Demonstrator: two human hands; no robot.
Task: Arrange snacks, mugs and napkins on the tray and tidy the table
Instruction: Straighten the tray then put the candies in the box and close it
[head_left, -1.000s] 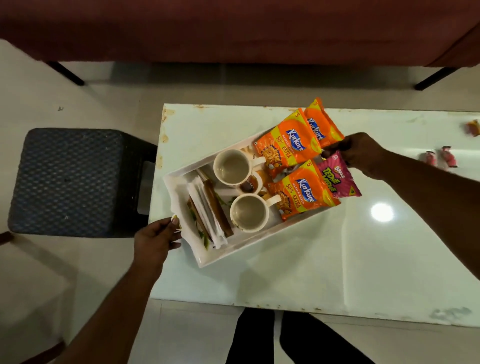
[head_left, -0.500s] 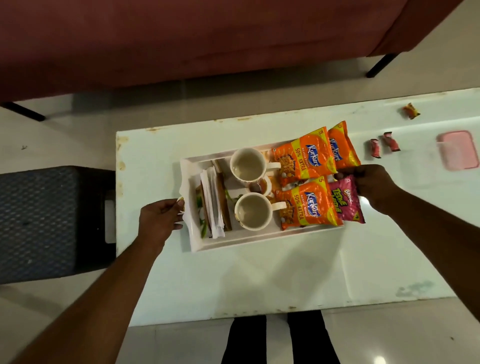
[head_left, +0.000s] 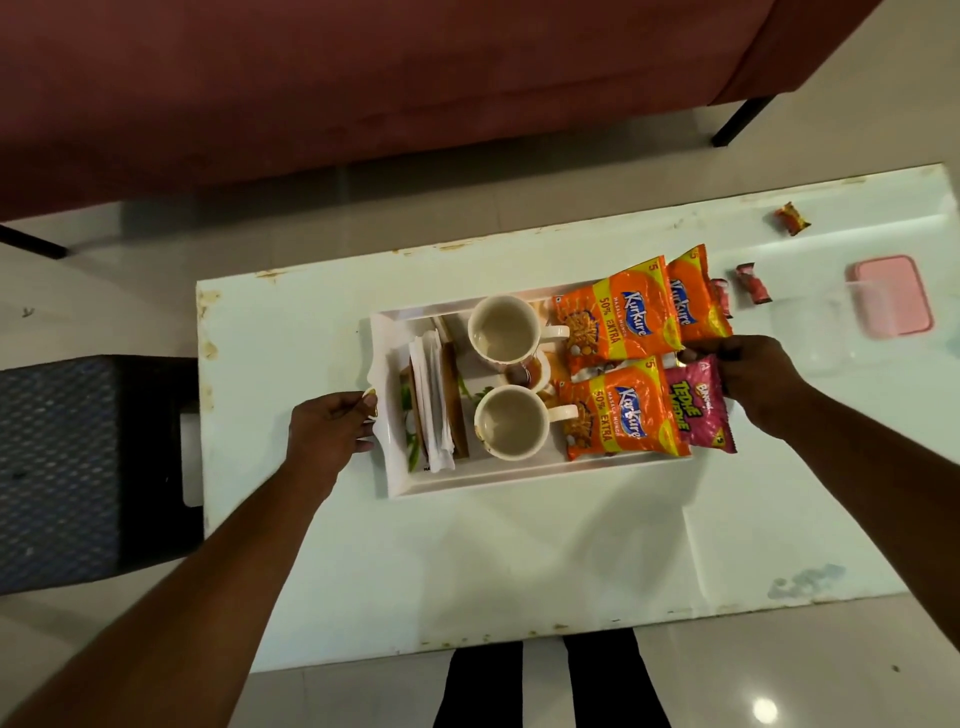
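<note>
Holding the white tray (head_left: 483, 480) at both short ends, the person stands over the white bench (head_left: 519, 571); the left hand (head_left: 332, 431) grasps the tray's left rim with the fingers curled on it, and the right hand (head_left: 753, 376) is closed at the right end, over the edges of the snack packets, though I cannot tell if it grips the rim or only the packets; the tray lies near the middle of the bench. Inside it, at the left, folded white napkins (head_left: 431, 405) lie on a brown item; beside them stand two cream mugs (head_left: 504, 330), one behind the other, with handles pointing right; to the right lie three orange Kurkure packets (head_left: 618, 317) and one pink packet (head_left: 698, 410), which reaches over the tray's right end. On the bench, well apart to the right, there are small wrapped candies (head_left: 792, 218) and a pink lid (head_left: 891, 296) on a clear box; a dark stool (head_left: 67, 467) stands left of the bench, and a red sofa (head_left: 363, 78) is behind it.
</note>
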